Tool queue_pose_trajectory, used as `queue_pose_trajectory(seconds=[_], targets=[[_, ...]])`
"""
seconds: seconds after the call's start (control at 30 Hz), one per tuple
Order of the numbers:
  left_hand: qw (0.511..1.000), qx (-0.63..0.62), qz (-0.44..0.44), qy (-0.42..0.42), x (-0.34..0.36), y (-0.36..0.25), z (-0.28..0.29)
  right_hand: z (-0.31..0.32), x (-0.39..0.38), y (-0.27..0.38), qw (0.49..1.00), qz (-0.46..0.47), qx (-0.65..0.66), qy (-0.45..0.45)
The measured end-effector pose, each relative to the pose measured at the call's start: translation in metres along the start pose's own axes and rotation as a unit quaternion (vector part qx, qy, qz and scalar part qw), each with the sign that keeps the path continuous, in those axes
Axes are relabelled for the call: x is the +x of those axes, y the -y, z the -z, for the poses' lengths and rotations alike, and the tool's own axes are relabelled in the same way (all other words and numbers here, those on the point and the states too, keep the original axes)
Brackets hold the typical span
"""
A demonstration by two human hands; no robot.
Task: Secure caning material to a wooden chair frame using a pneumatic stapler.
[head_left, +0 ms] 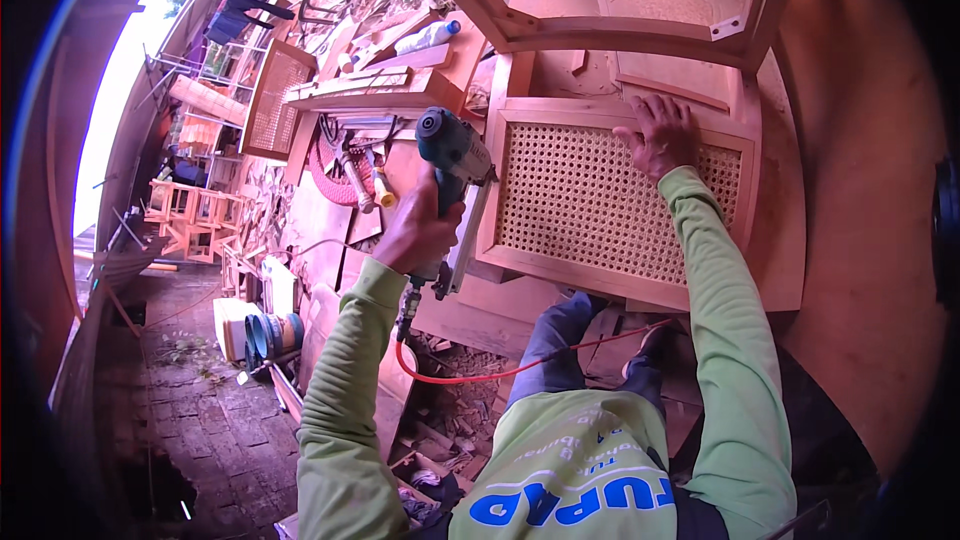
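My left hand is wrapped round the handle of a dark air nail gun. A red air hose runs from the fitting at its lower end. The gun's nose is at the left side of a wooden frame with woven cane panel; whether they touch I cannot tell. My right hand lies on the panel's far rail, its fingers spread and pointing away from me. Beyond the panel, a curved wooden chair frame stands on the bench.
Left of the panel lie a hammer, a yellow-handled tool and stacked wood strips. Another cane panel leans farther left. A plastic bottle lies among boards. Blue buckets stand on the paved floor.
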State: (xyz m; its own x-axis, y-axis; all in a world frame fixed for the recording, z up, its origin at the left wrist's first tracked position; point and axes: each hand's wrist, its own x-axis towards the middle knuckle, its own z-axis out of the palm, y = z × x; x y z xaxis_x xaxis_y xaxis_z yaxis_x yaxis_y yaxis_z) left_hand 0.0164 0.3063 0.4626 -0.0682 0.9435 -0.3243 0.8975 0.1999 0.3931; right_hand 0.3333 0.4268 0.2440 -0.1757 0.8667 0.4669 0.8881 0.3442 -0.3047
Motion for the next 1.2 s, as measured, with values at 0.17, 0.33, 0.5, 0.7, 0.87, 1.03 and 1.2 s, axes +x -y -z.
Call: queue_pose_trajectory(seconds=[0.17,0.33,0.5,0.7,0.87,1.03,1.2], targets=[[0.996,-0.049,-0.013,-0.067,0.000,0.018,-0.013,0.001,-0.001,0.004,1.000,0.003,0.005,0.001],[0.989,-0.131,-0.008,-0.068,-0.017,0.016,-0.018,0.000,-0.006,0.003,1.000,0.002,0.001,-0.007],[0.949,-0.304,0.020,-0.080,-0.071,0.016,-0.007,0.007,0.001,-0.006,1.000,0.007,-0.010,0.009],[0.926,-0.333,0.064,-0.166,-0.145,0.037,-0.018,0.035,-0.051,0.032,0.991,0.064,0.083,-0.083],[0.905,-0.388,0.064,-0.160,-0.174,0.044,-0.040,0.063,-0.162,0.116,0.976,0.103,0.179,0.067],[0.905,-0.397,0.071,-0.132,-0.186,0.051,-0.060,0.040,-0.181,0.126,0.983,0.080,0.155,0.054],[0.908,-0.399,0.089,-0.094,-0.186,0.054,-0.072,0.032,-0.187,0.130,0.986,0.092,0.128,0.051]])
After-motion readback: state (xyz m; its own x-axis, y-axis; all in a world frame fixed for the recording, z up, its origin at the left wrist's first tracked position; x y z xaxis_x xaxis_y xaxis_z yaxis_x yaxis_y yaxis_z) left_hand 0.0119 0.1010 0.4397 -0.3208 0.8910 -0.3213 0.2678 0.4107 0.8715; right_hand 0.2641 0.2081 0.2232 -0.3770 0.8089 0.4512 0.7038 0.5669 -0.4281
